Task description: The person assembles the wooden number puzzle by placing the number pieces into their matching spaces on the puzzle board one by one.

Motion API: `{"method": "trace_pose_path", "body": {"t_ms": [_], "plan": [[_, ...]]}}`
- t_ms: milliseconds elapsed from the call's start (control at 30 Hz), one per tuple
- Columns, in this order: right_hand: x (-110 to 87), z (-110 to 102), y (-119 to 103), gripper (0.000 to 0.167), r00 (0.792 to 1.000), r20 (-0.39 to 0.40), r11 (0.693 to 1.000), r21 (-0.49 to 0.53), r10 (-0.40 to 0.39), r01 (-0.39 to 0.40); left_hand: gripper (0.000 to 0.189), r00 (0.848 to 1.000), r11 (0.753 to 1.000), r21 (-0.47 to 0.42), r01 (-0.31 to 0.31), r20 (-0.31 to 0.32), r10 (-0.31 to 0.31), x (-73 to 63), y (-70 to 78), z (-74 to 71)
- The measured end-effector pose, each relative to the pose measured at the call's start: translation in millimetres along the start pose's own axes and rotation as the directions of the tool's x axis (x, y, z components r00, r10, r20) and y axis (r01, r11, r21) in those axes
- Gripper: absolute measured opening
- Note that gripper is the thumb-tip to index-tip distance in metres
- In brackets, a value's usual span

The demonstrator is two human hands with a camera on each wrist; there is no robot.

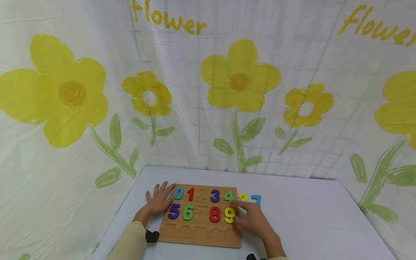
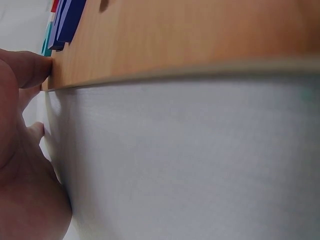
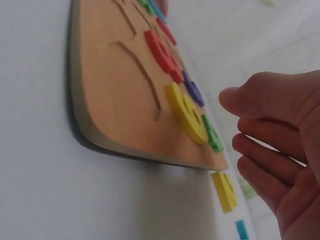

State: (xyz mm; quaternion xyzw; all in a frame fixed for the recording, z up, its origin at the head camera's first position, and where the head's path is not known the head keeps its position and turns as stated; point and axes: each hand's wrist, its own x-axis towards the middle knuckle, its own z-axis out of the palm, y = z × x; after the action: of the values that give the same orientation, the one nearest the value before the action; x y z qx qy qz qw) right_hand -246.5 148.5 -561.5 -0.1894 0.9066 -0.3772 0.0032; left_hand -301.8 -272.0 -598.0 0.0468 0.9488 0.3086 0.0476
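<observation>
A wooden number board (image 1: pixel 182 238) lies on the table, with coloured digits seated in two rows. The 2 recess (image 1: pixel 202 195) and the 7 recess (image 1: pixel 202 212) hold no piece. At its upper left edge my left hand (image 1: pixel 159 200) rests with spread fingers, the thumb touching the board's side in the left wrist view. My right hand (image 1: pixel 255 219) hovers over the right edge beside the green 4 (image 1: pixel 229 196) and yellow 9 (image 1: pixel 229 215). Its fingers are loosely extended with nothing between them in the right wrist view. Just past that edge lie a yellow 2 (image 1: pixel 242 197) and a blue 7 (image 1: pixel 256 199).
Along the board's bottom row run several shape recesses, among them a square one (image 1: pixel 200 232). The white table (image 1: pixel 312 216) extends to the right of the board. Behind it hangs a white curtain (image 1: pixel 182 144) printed with yellow flowers.
</observation>
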Motion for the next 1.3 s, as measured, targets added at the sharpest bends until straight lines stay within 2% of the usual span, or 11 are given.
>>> {"method": "trace_pose_path", "body": {"t_ms": [233, 467, 833, 1033, 1300], "plan": [[-1.7, -23, 5, 0.053, 0.999, -0.045, 0.999, 0.031, -0.010, 0.012, 0.065, 1.000, 1.000, -0.004, -0.010, -0.005, 0.010, 0.5, -2.0, 0.2], [-1.3, -53, 11, 0.054, 1.000, -0.017, 0.993, 0.118, -0.004, 0.006, 0.065, 1.000, 1.000, -0.015, -0.006, -0.001, 0.006, -0.3, -0.2, 0.0], [2.4, -98, 34, 0.055, 0.995, -0.014, 0.995, 0.033, -0.096, 0.096, 0.066, 1.000, 1.000, -0.011, 0.019, 0.006, -0.019, -3.2, 5.4, -1.7], [1.8, -108, 52, 0.057, 0.996, -0.026, 0.995, 0.037, -0.090, 0.091, 0.066, 1.000, 1.000, 0.000, 0.017, 0.001, -0.017, -1.1, 3.5, -0.5], [0.3, -106, 74, 0.059, 0.999, -0.005, 0.996, 0.083, -0.034, 0.035, 0.065, 1.000, 1.000, 0.008, 0.019, -0.007, -0.019, -2.4, 2.8, -0.5]]}}
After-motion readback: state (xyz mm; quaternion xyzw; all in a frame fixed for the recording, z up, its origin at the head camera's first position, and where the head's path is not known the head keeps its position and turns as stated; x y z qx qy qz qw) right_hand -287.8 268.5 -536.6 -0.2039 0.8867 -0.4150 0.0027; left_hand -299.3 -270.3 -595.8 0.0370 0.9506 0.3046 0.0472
